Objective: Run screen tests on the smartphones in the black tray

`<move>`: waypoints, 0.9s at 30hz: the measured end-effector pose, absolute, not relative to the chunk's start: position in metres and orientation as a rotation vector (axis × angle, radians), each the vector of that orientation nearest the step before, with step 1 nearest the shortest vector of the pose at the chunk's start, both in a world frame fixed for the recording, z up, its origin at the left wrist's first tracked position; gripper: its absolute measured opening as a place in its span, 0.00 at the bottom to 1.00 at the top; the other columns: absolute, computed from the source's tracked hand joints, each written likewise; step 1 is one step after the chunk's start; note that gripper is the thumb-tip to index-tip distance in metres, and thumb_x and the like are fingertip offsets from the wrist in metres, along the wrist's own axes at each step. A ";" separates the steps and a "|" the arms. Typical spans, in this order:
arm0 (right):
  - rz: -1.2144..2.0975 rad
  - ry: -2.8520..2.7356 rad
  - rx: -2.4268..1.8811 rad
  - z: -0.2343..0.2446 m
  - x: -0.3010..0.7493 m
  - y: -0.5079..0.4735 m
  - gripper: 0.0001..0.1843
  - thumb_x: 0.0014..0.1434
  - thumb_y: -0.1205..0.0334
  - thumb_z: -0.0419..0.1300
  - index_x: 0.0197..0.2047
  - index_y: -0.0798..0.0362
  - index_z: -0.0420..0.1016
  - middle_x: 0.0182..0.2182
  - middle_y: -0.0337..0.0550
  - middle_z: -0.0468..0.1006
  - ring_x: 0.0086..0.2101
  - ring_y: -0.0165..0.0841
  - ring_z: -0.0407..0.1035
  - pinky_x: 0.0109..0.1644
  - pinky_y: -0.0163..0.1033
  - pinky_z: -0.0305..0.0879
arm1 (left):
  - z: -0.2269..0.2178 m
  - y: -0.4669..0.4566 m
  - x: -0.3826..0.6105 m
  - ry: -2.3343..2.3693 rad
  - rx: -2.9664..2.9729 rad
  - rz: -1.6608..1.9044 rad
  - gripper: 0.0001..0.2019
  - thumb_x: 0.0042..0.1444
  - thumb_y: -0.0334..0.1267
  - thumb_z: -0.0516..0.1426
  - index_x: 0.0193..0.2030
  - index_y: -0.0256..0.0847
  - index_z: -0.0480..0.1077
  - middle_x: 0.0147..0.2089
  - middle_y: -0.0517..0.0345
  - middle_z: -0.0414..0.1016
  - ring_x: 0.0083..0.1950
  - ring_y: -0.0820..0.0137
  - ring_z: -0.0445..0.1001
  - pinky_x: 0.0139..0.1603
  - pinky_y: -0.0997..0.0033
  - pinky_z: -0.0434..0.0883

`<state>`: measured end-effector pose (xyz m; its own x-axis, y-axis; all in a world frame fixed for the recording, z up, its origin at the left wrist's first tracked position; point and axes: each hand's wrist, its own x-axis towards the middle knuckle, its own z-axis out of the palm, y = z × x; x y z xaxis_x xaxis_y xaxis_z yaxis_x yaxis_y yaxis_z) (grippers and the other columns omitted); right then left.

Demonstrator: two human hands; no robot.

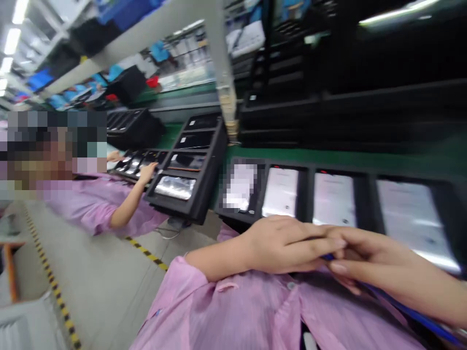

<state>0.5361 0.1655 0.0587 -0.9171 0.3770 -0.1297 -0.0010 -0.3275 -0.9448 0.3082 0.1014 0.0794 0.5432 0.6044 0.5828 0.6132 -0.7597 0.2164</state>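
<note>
Green counter [310, 155] along the production line carries dark shelving [280, 112] at 12 o'clock from the worker's hands. Between the two lies a black tray [306, 194] of four phones [333, 197], fanned from 10 o'clock round past 2, one per slot, faces up and pale; the leftmost face is obscured.

Left hand [288, 243] and right hand [368, 253] meet just below the tray's near edge, fingers bent and overlapping. Neither holds a phone. A thin blue cord [412, 306] shows by the right wrist, with blue also visible between the fingers; whether they grip it cannot be told.

Status: all four slots seen are filled, and handling appears paused. Whether any phone is finished or outstanding cannot be established from the pale faces.

At 10 o'clock, a second tray [206, 194] holds further devices; beyond, a co-worker's hand [148, 171] rests by more handsets.
</note>
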 end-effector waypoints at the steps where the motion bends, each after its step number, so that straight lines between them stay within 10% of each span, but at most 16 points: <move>1: 2.378 -1.538 -0.467 0.059 0.534 0.158 0.08 0.65 0.51 0.69 0.43 0.42 0.79 0.24 0.38 0.74 0.23 0.34 0.69 0.30 0.38 0.73 | 0.080 0.103 0.309 -1.011 -2.728 -1.072 0.13 0.71 0.42 0.57 0.53 0.41 0.79 0.49 0.53 0.84 0.45 0.67 0.83 0.48 0.68 0.82; 8: 2.251 -0.985 -0.276 0.042 0.559 0.143 0.13 0.70 0.56 0.68 0.54 0.46 0.73 0.39 0.38 0.78 0.35 0.32 0.77 0.42 0.39 0.77 | 0.085 0.116 0.319 -0.931 -2.745 -1.146 0.06 0.70 0.38 0.60 0.47 0.39 0.75 0.34 0.60 0.81 0.33 0.73 0.79 0.44 0.69 0.82; 17: 1.375 -1.618 -0.476 0.077 0.624 0.139 0.13 0.77 0.55 0.55 0.49 0.45 0.82 0.27 0.40 0.75 0.33 0.36 0.76 0.39 0.42 0.77 | 0.095 0.106 0.307 -1.010 -3.019 -0.739 0.11 0.74 0.39 0.53 0.41 0.39 0.73 0.31 0.59 0.77 0.30 0.70 0.75 0.33 0.67 0.72; 20: 1.242 -1.300 -0.808 0.073 0.659 0.159 0.06 0.69 0.53 0.67 0.45 0.45 0.82 0.27 0.39 0.75 0.30 0.37 0.75 0.36 0.42 0.79 | 0.093 0.107 0.268 -1.236 -2.817 -0.893 0.04 0.69 0.34 0.58 0.45 0.39 0.74 0.35 0.56 0.79 0.34 0.69 0.77 0.38 0.68 0.74; 27: 1.185 -1.334 -1.539 0.047 0.671 0.199 0.31 0.47 0.42 0.80 0.27 0.52 0.65 0.18 0.37 0.68 0.27 0.37 0.76 0.27 0.31 0.64 | 0.048 0.129 0.217 -1.413 -2.337 -1.077 0.05 0.62 0.32 0.62 0.45 0.41 0.75 0.37 0.53 0.79 0.39 0.63 0.78 0.46 0.61 0.76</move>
<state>0.6709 0.1992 0.0470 0.0213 0.9869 -0.1602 0.2754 -0.1598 -0.9479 0.2171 0.1293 0.0482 0.2751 0.6833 0.6763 0.8334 -0.5202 0.1866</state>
